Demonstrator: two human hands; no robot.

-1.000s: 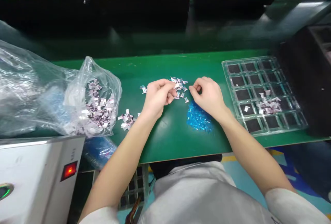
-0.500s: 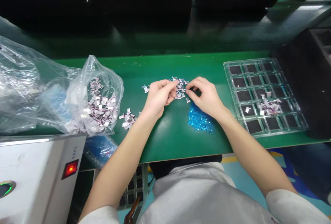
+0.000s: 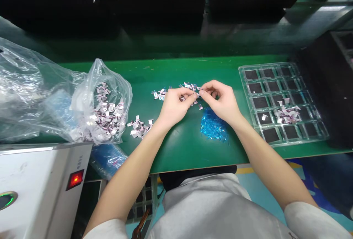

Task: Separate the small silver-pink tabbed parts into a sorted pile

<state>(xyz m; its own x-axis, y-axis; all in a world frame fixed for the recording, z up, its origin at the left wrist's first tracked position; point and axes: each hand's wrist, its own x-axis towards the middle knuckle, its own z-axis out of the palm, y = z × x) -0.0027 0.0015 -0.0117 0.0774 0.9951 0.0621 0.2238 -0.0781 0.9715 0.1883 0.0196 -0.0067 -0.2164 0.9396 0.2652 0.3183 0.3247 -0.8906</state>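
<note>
My left hand (image 3: 176,108) and my right hand (image 3: 220,101) meet fingertip to fingertip over the green bench. Both are closed in a pinch on one small T-shaped part (image 3: 197,94), mostly hidden by the fingers. Beneath and behind them lies a pile of similar parts (image 3: 189,85), some with blue film on them. More blue-filmed parts (image 3: 159,95) spread left of my left hand. Just below my right hand sits a heap of blue film strips (image 3: 213,125). A loose group of whitish parts (image 3: 139,128) rests by my left forearm.
On the left, a clear plastic bag (image 3: 110,116) full of parts lies open, beside a white machine (image 3: 41,184) with a lit red switch. To the right is a clear compartment tray (image 3: 248,121) with several parts, against a black box (image 3: 325,88).
My left hand has moved right, its fingertips now meeting those of my right hand. More blue-filmed parts show on its left side. My right hand has shifted only slightly.
</note>
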